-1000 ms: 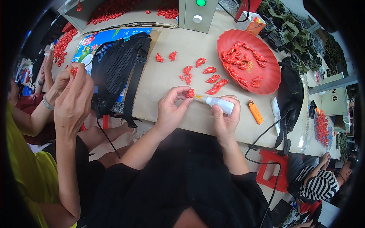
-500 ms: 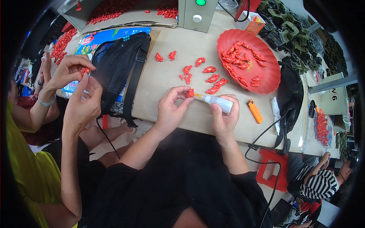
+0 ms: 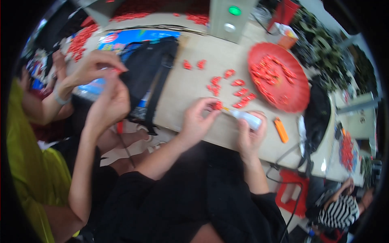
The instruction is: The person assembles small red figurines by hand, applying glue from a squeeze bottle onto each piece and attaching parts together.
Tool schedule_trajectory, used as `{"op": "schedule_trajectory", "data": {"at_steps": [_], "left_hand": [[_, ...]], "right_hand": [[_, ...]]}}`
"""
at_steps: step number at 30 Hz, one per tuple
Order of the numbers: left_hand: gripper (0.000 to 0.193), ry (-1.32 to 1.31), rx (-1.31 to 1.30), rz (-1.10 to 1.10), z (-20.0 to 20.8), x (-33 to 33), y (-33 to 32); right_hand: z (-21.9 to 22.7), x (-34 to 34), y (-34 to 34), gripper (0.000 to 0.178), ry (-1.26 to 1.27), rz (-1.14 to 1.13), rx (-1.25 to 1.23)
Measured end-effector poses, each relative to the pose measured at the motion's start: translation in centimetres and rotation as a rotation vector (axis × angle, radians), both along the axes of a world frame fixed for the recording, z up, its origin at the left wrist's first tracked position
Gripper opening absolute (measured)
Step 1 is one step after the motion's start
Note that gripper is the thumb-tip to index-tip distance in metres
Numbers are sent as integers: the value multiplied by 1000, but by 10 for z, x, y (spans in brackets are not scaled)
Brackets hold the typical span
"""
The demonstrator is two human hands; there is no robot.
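Pinching a small red piece (image 3: 218, 105) in your left hand (image 3: 197, 120), you are clasping a white bottle (image 3: 249, 118) in your right hand (image 3: 251, 135), nozzle (image 3: 231, 111) beside it. The piece is likely feeling light, stiff and slick, best pinched opposite the nozzle.

Pieces (image 3: 265, 72) in dish (image 3: 298, 95) — lighter (image 3: 280, 130) before it.

Tilted white bottle (image 3: 250, 119) beside red piece (image 3: 219, 105)

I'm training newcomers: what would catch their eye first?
First, probably, the big red dish of red pieces, right of centre. Near centre, the left hand pinches a red piece and the right hand points a whitish bottle at it. A green light glows at the top.
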State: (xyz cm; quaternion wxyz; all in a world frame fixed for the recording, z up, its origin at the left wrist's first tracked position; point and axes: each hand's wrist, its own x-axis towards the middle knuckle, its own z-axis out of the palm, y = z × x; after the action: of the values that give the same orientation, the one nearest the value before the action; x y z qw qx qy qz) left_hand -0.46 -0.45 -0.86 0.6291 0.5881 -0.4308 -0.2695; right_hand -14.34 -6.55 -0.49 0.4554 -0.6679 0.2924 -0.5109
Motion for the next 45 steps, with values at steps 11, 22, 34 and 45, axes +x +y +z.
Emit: {"op": "schedule_trajectory", "data": {"at_steps": [11,22,34,45], "left_hand": [[24,-64,-50,40,10,-1,4],[28,225,-122,-53,2,4,4],[26,387,-211,-60,0,7,3],[26,327,-195,-29,4,4,4]], "right_hand": [[7,-9,0,26,-361,98,353],[27,-28,-9,33,-392,-28,519],[15,-16,1,32,-367,80,526],[16,2,7,32,-139,122,317]]}}
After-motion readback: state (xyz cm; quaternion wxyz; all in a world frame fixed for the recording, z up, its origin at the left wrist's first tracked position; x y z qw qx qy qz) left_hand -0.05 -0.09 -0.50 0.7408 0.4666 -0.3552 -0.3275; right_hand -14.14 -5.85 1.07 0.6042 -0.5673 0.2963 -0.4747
